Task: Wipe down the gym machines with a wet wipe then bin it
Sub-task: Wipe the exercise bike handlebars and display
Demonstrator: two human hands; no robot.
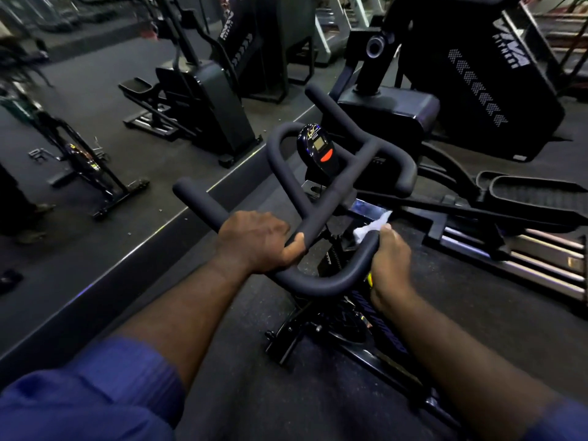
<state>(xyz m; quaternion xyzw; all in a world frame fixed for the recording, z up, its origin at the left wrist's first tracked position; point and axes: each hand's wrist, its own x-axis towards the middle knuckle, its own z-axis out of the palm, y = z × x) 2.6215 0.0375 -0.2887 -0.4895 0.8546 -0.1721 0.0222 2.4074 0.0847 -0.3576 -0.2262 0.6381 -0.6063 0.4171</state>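
Note:
A spin bike stands right below me, its black foam handlebar (321, 281) looping across the middle of the view. A small oval console (319, 149) with a red button sits behind the bars. My left hand (254, 240) grips the left part of the near bar, thumb hooked under it. My right hand (393, 262) is wrapped around the right curve of the same bar, pressing a white wet wipe (370, 229) against it. A crumpled end of the wipe sticks out above my fingers. No bin is in view.
A large black elliptical (471, 90) with long pedals stands close on the right. Another elliptical (203, 97) and a second spin bike (86, 160) are on the left, beyond a raised floor edge (127, 254). A person's shoe (30, 235) shows at the far left.

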